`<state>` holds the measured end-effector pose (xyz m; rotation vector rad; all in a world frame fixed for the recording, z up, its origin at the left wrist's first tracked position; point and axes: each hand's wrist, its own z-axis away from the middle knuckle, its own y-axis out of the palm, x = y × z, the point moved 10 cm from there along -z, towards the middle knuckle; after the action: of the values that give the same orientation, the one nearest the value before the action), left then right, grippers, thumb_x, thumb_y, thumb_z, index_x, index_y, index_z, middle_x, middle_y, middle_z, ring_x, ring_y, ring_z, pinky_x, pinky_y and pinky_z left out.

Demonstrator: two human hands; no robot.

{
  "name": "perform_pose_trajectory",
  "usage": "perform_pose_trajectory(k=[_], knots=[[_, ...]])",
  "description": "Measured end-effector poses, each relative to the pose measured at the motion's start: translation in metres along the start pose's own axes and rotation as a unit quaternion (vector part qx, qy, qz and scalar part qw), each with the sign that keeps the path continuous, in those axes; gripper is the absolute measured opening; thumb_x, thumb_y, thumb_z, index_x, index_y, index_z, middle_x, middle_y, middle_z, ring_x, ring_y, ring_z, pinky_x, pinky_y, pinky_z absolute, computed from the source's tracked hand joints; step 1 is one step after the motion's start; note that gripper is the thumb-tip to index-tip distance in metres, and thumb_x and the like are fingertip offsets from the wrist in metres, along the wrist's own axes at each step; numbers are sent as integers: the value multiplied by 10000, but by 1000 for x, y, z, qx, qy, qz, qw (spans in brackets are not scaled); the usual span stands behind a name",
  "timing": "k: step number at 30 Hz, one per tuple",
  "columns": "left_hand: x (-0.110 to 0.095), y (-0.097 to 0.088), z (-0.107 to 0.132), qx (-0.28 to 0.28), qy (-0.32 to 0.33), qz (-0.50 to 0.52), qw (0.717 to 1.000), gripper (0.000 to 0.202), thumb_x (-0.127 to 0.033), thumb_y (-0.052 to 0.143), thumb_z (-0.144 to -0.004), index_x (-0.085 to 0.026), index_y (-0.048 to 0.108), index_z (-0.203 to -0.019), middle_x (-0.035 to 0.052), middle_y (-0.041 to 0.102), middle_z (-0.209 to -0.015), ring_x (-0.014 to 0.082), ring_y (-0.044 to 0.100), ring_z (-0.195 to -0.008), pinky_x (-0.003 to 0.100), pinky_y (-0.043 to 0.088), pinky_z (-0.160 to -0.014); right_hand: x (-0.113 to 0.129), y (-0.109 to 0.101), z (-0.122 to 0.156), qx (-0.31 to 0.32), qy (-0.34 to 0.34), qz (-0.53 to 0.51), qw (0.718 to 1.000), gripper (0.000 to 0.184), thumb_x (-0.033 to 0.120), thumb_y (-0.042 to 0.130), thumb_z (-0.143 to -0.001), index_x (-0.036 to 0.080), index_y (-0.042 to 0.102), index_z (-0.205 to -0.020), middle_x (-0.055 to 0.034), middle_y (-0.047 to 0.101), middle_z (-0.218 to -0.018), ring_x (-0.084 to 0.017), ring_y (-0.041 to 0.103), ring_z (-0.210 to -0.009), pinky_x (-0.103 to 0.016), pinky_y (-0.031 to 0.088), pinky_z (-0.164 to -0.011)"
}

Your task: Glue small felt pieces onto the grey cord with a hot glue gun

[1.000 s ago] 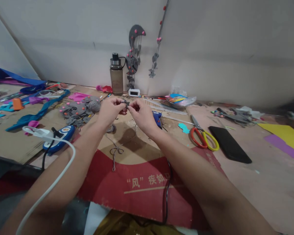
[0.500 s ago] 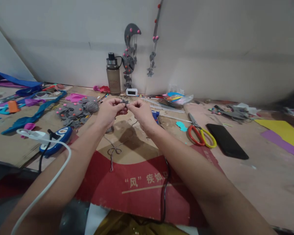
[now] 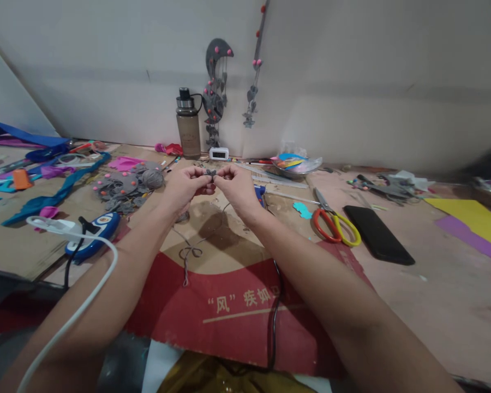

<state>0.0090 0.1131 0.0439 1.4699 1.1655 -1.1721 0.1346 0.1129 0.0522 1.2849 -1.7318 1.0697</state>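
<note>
Between my fingertips is a small grey felt piece point(image 3: 210, 172), its full shape partly covered by my fingers. My left hand point(image 3: 188, 188) pinches its left side, and my right hand point(image 3: 234, 188) pinches the right side. A thin grey yarn point(image 3: 207, 237) hangs from near my right hand and lies in loops on the cardboard point(image 3: 167, 316) below. Left of my left hand rests a heap of grey felt pieces point(image 3: 120, 185) dotted with pink and orange balls, with a grey yarn ball point(image 3: 152, 177) beside it.
Red-and-yellow scissors point(image 3: 335, 224) and a black phone point(image 3: 378, 234) lie to the right. A bottle point(image 3: 189, 131) and a small white clock point(image 3: 219, 154) stand by the wall. Grey felt hangings point(image 3: 216, 98) hang there. A white cable point(image 3: 85, 305) crosses my left arm.
My fingers have shifted slightly on the grey felt piece, and more of it shows between them. The whole view has moved a little; the things on the table lie as before.
</note>
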Motion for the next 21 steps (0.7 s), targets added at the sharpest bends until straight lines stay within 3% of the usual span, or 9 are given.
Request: perform_pose_trajectory(k=[7,12,18,21], knots=[[-1,-6,-1,-10,21,-27,999,119,-173,672,-626,-115,596,-697,-3,591,-597,84,565,-480,236,508,-541,21,-2,10,-9,-58,36,998,71,248,549,-682,179,559,-696,42,463,-593,-90,375,-556,-244,303,-539],[-7,-11,0,-38,53,-65,996,65,-143,643,-631,-126,582,-642,-13,573,-537,80,553,-464,208,492,-510,11,4,6,10,-34,20,999,86,257,551,-684,173,568,-697,53,443,-561,-82,362,-523,-237,289,-517],[16,-3,-2,28,-77,6,997,135,-189,692,-653,-98,618,-719,57,648,-610,121,633,-553,228,532,-571,-23,9,-2,47,67,-75,994,126,294,580,-652,171,567,-674,53,473,-571,-71,368,-505,-225,309,-500],[17,-9,-3,11,-81,19,996,143,-171,703,-657,-91,625,-747,73,664,-636,126,643,-560,221,533,-558,-30,14,0,71,102,-109,986,161,317,605,-642,174,566,-704,58,480,-582,-62,352,-485,-217,301,-472]])
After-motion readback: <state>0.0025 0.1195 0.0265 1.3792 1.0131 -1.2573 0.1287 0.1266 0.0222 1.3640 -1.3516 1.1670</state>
